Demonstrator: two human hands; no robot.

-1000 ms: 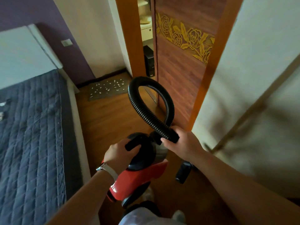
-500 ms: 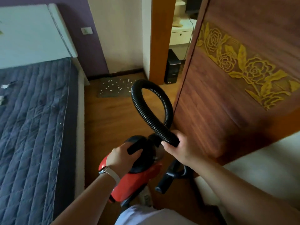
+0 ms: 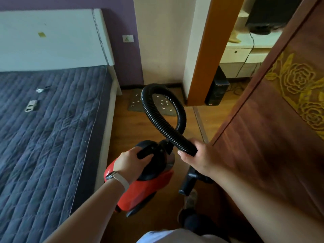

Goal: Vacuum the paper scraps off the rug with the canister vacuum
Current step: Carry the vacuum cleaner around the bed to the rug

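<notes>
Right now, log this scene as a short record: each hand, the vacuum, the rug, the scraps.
left hand: gripping the black top handle of the canister vacuum
right hand: closed around the hose near its lower end
hose: loops up in front of the rug
rug: on the wood floor beside the bed
paper scraps: scattered over the rug

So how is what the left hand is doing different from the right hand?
The left hand wraps the black handle on top of the red vacuum; the right hand holds the ribbed black hose at its end. The left wrist has a pale band; the right wrist is bare. The left hand is nearer the bed, the right nearer the wooden door. Both have a closed grip.
</notes>
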